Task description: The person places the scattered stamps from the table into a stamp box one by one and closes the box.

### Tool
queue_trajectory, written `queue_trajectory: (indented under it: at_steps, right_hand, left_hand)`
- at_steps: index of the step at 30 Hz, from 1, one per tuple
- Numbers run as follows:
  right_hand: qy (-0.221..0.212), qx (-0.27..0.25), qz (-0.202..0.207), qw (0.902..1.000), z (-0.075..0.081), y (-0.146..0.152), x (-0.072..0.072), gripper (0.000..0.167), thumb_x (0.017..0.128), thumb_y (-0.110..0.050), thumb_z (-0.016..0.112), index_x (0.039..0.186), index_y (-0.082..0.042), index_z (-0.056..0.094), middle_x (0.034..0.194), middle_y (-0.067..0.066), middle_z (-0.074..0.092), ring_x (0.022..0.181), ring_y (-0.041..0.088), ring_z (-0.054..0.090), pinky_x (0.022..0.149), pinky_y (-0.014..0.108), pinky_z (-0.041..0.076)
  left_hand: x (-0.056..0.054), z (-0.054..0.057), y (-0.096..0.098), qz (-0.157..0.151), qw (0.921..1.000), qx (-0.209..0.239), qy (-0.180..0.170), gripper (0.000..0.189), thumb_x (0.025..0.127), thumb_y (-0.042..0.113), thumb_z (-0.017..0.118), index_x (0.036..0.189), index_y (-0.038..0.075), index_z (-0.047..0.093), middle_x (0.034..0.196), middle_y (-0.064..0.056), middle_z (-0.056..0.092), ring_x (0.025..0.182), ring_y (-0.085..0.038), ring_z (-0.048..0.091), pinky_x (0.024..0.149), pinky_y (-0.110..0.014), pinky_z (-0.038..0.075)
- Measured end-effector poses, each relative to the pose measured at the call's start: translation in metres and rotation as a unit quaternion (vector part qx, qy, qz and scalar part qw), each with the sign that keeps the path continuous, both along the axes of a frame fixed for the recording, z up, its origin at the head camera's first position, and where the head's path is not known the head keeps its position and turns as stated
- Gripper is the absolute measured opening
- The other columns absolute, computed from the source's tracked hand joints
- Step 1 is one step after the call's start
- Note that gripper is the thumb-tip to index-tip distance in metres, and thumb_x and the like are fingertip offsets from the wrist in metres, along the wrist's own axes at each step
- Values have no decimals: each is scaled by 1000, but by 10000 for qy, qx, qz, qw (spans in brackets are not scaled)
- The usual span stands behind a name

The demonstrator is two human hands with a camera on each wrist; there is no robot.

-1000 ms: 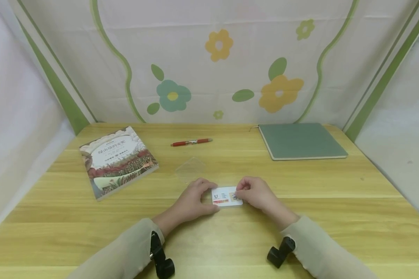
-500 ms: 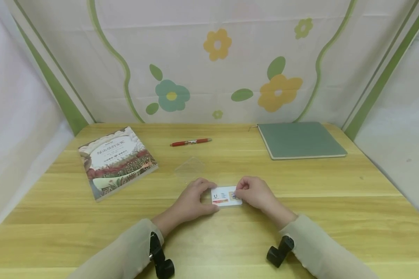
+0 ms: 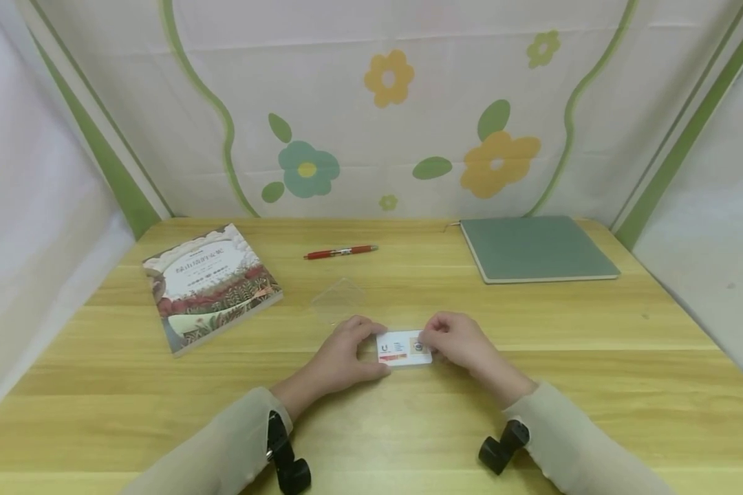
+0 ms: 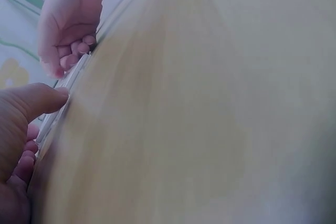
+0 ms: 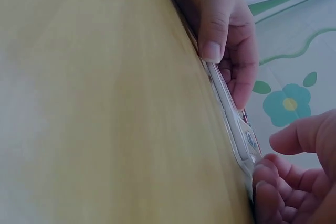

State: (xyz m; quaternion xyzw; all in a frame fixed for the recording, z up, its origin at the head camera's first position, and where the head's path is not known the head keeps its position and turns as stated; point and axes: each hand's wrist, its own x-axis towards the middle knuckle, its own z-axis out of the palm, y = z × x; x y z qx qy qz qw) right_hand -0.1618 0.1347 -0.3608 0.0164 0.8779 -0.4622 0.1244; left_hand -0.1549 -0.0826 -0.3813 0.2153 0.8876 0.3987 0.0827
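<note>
A flat white card-like piece (image 3: pixel 404 348) lies on the table, printed with a U-shaped mark, a red strip and a small picture; a clear rim shows along its edge in the right wrist view. My left hand (image 3: pixel 345 354) holds its left end between the thumb on the near edge and the fingers on the far edge. At the right end is my right hand (image 3: pixel 461 342), its fingers bent. In the right wrist view, its thumb and forefinger stand slightly apart with nothing visible between them, the fingertips (image 5: pixel 265 169) close against the card's corner.
A thin clear plastic piece (image 3: pixel 338 301) lies just beyond my left hand. Farther back are a red pen (image 3: pixel 340 252), an illustrated book (image 3: pixel 212 289) on the left and a green notebook (image 3: pixel 539 249) on the right. A flowered curtain (image 3: pixel 371 110) hangs behind the wooden table (image 3: pixel 371 440).
My right hand has shifted slightly right, uncovering more of the small picture on the card. The left hand keeps its hold, and the card stays in about the same place.
</note>
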Motion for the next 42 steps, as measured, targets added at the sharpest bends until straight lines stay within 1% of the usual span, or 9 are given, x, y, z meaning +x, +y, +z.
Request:
queue_trajectory:
  at_steps: [3,8,16,23,29,31,36,39,42]
  right_hand:
    - [-132,-192,12,9997,3,4,0,14,83,-16,61,86,-3,60,72,6,57,62,15,51,56,26,44]
    - [-172,-129,126,9997,6,7,-1,13,83,-15,63,87,-3,61,73,5,57,62,15,50,56,26,44]
    - [155,167,355,9991,6,4,-2,11,77,-10,69,82,-4,61,71,4,56,62,15,49,56,26,41]
    - [223,383,301,9986,5,0,-2,13,75,-9,70,82,-5,60,71,5,54,64,16,48,56,26,40]
    - [141,235,287,9992,9,-1,-2,14,78,-12,69,86,-4,60,72,5,55,62,16,48,54,27,40]
    - [119,206,301,9993,12,-1,-4,14,80,-13,67,88,-5,60,73,6,55,63,16,49,54,27,41]
    - [155,363,442,9982,26,-4,-15,13,85,-18,65,91,-7,60,80,6,57,67,17,52,58,27,44]
    - [113,382,698,9968,36,-8,-24,14,85,-20,64,92,-8,61,83,6,58,70,18,54,62,28,47]
    - [20,355,1014,9942,44,-12,-34,17,85,-21,64,94,-7,61,85,6,59,72,18,55,65,31,49]
  left_hand:
    - [0,1,0,-38,10000,65,0,56,73,30,77,122,13,57,120,-3,52,111,-21,48,96,-43,38]
    - [-1,4,0,-106,9998,123,86,55,73,27,77,122,12,57,120,-4,53,111,-21,49,96,-43,39]
    - [-2,6,0,-100,9999,105,21,53,74,26,77,121,12,57,120,-5,52,111,-20,48,96,-42,38]
    - [-2,6,0,-57,9999,89,-21,53,74,26,77,121,12,57,120,-5,52,111,-20,48,97,-42,38]
    - [-1,10,-5,68,9990,393,-190,55,74,26,76,123,12,56,120,-4,54,106,-20,50,91,-41,42]
    - [-2,14,-9,142,9984,508,-193,55,75,23,76,124,13,56,120,-5,55,105,-21,52,90,-42,43]
    - [-8,25,-25,379,9979,510,-87,55,78,18,74,128,13,53,125,-4,54,110,-24,52,90,-41,45]
    - [-13,30,-35,555,9973,465,-104,56,79,17,73,130,12,51,127,-5,52,112,-26,50,90,-41,45]
    - [-17,35,-43,674,9971,352,-73,58,79,16,72,131,8,49,129,-10,50,114,-29,48,91,-42,45]
